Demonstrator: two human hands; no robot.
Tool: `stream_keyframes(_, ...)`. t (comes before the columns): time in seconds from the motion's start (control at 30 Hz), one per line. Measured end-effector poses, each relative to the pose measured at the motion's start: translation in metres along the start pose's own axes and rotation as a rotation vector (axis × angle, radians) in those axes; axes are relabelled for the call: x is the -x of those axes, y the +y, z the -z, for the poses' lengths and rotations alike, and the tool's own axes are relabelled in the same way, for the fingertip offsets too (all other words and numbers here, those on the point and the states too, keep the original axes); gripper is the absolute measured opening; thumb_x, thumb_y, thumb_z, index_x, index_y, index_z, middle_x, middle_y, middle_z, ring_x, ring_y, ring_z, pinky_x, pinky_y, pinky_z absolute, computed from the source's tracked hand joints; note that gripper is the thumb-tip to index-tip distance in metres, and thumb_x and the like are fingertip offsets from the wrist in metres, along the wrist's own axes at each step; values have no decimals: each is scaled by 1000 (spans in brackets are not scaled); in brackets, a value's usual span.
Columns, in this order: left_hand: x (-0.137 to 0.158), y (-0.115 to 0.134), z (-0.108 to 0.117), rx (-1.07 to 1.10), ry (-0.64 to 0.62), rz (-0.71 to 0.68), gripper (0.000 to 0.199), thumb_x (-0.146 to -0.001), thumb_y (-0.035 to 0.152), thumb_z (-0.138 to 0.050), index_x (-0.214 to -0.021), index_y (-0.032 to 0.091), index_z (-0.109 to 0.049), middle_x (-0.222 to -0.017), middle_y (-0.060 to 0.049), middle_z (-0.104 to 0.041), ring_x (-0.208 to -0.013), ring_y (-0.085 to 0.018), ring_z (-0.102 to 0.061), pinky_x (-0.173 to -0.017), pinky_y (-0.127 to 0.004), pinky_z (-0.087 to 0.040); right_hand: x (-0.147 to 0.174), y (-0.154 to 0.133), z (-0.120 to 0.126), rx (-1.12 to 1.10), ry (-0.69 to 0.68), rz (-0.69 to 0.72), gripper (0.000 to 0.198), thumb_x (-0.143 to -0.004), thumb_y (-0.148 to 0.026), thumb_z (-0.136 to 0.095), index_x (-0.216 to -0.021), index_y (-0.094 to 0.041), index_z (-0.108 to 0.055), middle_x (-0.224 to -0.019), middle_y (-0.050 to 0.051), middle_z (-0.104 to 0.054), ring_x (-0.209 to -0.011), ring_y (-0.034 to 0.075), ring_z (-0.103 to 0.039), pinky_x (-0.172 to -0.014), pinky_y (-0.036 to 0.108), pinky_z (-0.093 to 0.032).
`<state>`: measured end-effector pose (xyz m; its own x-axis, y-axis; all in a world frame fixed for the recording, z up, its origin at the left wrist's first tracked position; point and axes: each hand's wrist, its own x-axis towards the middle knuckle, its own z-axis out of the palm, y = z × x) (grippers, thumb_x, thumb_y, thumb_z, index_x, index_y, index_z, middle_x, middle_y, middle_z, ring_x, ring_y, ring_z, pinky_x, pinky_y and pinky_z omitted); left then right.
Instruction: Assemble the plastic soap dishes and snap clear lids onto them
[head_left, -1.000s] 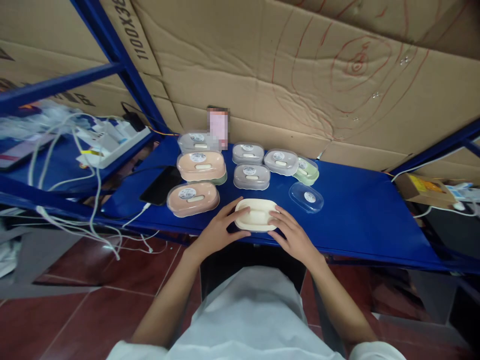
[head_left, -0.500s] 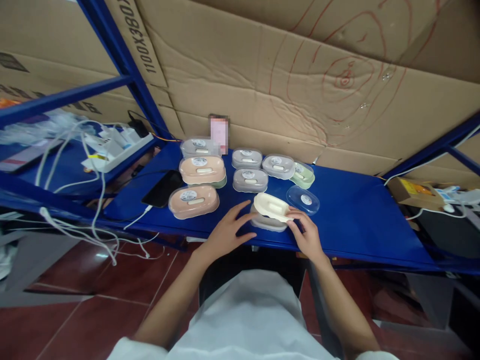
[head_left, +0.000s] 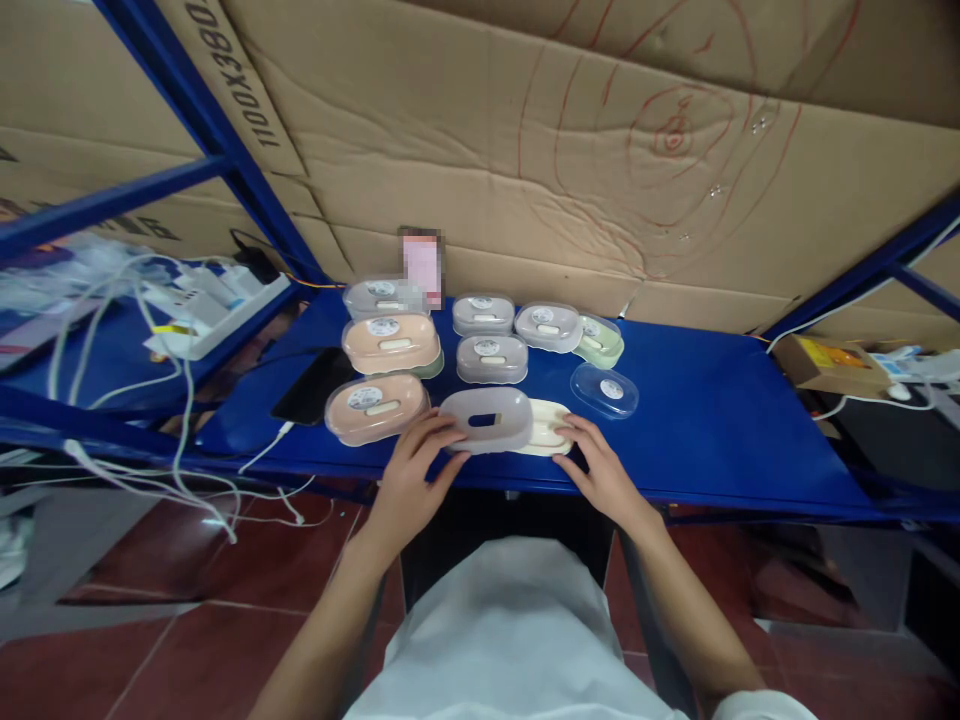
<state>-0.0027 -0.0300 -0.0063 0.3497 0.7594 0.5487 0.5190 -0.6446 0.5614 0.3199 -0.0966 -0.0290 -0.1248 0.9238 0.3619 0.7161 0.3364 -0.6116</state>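
Observation:
My left hand (head_left: 418, 475) grips the left end of a grey oval soap dish (head_left: 504, 408), its thumb at the near rim and fingers over the far side. Blue shows through an oblong hole in the dish's middle. My right hand (head_left: 602, 472) is closed on the right end of a cream soap tray (head_left: 551, 438). The grey dish overlaps the tray's left part and hides it. Behind my right hand a clear oval lid (head_left: 604, 390) with a round white label lies on the blue table (head_left: 720, 430).
Peach soap boxes (head_left: 377, 408) with clear lids stand at left, close to my left hand. Several grey soap boxes (head_left: 492, 360) and a green one (head_left: 600, 343) stand behind. A black phone (head_left: 307, 388) with a white cable lies at far left. Cardboard (head_left: 450, 130) walls the back.
The grey dish, formerly under the cream tray, is now in my left hand and further left, overlapping the tray. My left hand has closed. The cream tray is lower.

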Motion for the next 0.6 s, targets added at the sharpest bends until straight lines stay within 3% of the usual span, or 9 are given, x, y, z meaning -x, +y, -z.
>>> stream_keyframes(0.07, -10, 5, -16, 38, -45, -25, 18, -108, 32, -62, -123, 27, -70, -136, -8, -69, -144, -30, -59, -123, -58, -50, -7, -5, -4, 1, 13, 29, 70, -103, -45, -70, -165, -33, -41, -171, 14, -42, -159, 32, -44, -127, 55, -47)
stream_keyframes(0.13, -20, 6, -33, 75, -102, -65, 19, -108, 33, -60, -123, 26, -70, -138, -9, -68, -146, -30, -57, -123, -57, -51, -13, -6, -4, 34, 20, 70, 85, -100, -46, -75, -171, -36, -30, -179, 13, -29, -165, 34, -32, -130, 58, -42)
stream_keyframes(0.2, -28, 2, -46, 99, -169, -107, 20, -109, 33, -59, -124, 26, -70, -139, -9, -68, -147, -30, -55, -122, -57, -52, -16, -4, -3, 93, -8, 110, 76, -101, -42, -74, -168, -38, -39, -180, 9, -28, -166, 35, -28, -131, 61, -38)
stream_keyframes(0.37, -26, -10, -55, 110, -299, -166, 24, -106, 28, -64, -129, 27, -68, -144, -10, -65, -150, -31, -51, -123, -59, -50, -17, 4, -4, 155, -52, 131, 47, -106, -35, -67, -153, -35, -63, -169, 7, -49, -163, 33, -36, -128, 62, -44)
stream_keyframes(0.5, -19, -10, -52, 86, -293, -112, 22, -105, 28, -65, -126, 26, -71, -158, -12, -53, -151, -33, -51, -123, -57, -51, -16, 2, -2, 185, -90, 170, 51, -107, -39, -64, -157, -35, -59, -172, 6, -45, -164, 32, -34, -130, 61, -41)
stream_keyframes(0.6, -18, -6, -49, 107, -319, -42, 22, -103, 34, -69, -122, 25, -71, -172, -12, -36, -152, -34, -52, -123, -55, -51, -17, 13, 9, 301, 29, 116, 56, -108, -43, -62, -162, -36, -51, -174, 8, -40, -164, 33, -35, -132, 65, -32)
